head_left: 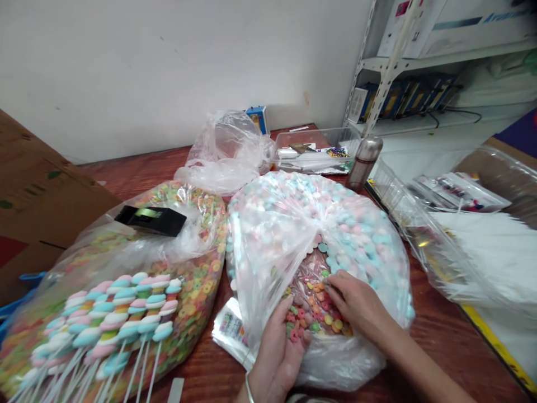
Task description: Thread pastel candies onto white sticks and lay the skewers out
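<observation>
Cupped left hand (277, 350) half-open beside ring candies (314, 309). Pinched right hand (354, 296) nearly closed over them; couldn't confirm grip.

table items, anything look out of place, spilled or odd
The black tape dispenser looks slightly out of place: it rests on the soft bag of ring candies at the left, rather than directly on the table. Nothing else clearly stands out.

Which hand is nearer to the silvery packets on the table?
Left. The left hand is just to the right of the silvery packets, by the bag opening; the right hand is farther right, across the ring candies.
</observation>
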`<action>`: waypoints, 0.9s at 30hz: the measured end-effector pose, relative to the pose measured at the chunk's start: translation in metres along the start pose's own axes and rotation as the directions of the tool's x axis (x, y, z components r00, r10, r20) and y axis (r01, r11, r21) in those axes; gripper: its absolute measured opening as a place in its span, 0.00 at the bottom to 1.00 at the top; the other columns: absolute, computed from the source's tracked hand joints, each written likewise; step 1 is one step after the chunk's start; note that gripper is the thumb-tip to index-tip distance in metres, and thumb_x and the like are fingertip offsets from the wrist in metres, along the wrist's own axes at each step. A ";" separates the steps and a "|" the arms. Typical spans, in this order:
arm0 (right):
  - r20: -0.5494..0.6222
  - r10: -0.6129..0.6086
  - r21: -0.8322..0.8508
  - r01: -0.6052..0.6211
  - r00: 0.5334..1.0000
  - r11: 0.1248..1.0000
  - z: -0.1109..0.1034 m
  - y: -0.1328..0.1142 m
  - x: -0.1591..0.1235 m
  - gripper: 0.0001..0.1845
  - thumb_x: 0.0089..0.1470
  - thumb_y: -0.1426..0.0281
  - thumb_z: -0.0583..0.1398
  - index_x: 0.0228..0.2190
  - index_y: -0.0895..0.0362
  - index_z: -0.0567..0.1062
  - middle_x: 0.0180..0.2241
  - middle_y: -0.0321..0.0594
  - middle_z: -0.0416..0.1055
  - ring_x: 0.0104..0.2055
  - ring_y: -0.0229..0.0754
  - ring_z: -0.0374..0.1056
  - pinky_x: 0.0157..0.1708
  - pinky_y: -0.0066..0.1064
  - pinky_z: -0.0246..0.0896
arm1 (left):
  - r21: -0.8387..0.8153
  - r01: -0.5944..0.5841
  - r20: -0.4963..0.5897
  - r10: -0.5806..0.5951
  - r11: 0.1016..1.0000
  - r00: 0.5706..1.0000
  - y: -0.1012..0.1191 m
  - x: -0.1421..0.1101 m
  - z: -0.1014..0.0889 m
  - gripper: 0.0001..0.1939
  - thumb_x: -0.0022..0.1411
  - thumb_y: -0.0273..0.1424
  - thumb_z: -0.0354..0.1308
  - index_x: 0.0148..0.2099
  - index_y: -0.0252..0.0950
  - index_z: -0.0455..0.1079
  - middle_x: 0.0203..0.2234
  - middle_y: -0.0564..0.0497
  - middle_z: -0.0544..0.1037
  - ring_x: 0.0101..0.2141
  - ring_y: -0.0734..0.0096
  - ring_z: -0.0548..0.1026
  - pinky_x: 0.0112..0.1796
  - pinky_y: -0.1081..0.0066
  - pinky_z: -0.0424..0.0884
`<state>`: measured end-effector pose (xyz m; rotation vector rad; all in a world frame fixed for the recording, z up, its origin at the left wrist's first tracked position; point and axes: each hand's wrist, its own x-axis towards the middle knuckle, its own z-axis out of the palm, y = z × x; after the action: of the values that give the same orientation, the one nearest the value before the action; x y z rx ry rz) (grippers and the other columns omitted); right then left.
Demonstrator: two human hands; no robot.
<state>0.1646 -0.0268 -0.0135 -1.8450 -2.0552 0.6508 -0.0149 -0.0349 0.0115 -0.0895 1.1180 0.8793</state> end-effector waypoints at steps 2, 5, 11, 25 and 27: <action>-0.008 -0.012 -0.003 0.012 1.000 1.000 0.006 -0.010 0.010 0.12 0.62 0.70 0.50 0.36 0.51 0.74 0.35 0.37 0.69 0.35 0.39 0.66 0.32 0.27 0.54 | 0.005 -0.011 -0.016 0.011 1.000 1.000 0.000 0.000 0.001 0.05 0.61 0.29 0.58 0.37 0.31 0.69 0.24 0.51 0.74 0.19 0.77 0.71 0.17 0.80 0.67; -0.009 -0.032 -0.002 0.032 0.999 0.999 0.016 -0.021 0.034 0.10 0.60 0.71 0.52 0.34 0.51 0.74 0.38 0.38 0.69 0.34 0.39 0.66 0.28 0.27 0.50 | -0.006 -0.039 0.011 0.039 0.999 0.999 0.000 -0.001 -0.001 0.05 0.60 0.28 0.59 0.38 0.31 0.69 0.25 0.51 0.74 0.19 0.78 0.71 0.17 0.80 0.67; -0.053 -0.006 0.102 0.011 0.999 0.995 0.008 -0.015 0.053 0.06 0.57 0.74 0.52 0.33 0.55 0.69 0.33 0.37 0.69 0.36 0.40 0.66 0.32 0.28 0.53 | -0.036 -0.061 -0.051 0.060 0.997 0.997 0.003 -0.002 -0.005 0.05 0.60 0.27 0.58 0.40 0.32 0.70 0.25 0.51 0.75 0.19 0.76 0.72 0.17 0.80 0.67; 0.022 0.022 0.102 -0.024 1.000 0.994 -0.006 -0.002 -0.014 0.11 0.61 0.69 0.50 0.32 0.54 0.72 0.31 0.39 0.72 0.34 0.42 0.67 0.35 0.31 0.56 | -0.076 -0.026 0.047 0.030 0.997 0.998 0.005 -0.001 -0.009 0.03 0.62 0.28 0.57 0.38 0.33 0.67 0.24 0.53 0.72 0.19 0.79 0.70 0.15 0.83 0.63; 0.086 -0.017 0.074 0.011 0.996 0.997 -0.004 -0.001 -0.023 0.11 0.59 0.70 0.52 0.27 0.54 0.71 0.27 0.36 0.70 0.30 0.40 0.66 0.31 0.30 0.53 | -0.073 -0.051 0.048 0.054 0.996 0.997 0.006 -0.004 -0.010 0.03 0.62 0.28 0.57 0.37 0.34 0.66 0.23 0.54 0.70 0.18 0.80 0.68 0.14 0.83 0.62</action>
<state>0.1692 -0.0488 -0.0078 -1.7891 -2.0669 0.8053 -0.0271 -0.0378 0.0124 -0.0973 1.0467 0.9639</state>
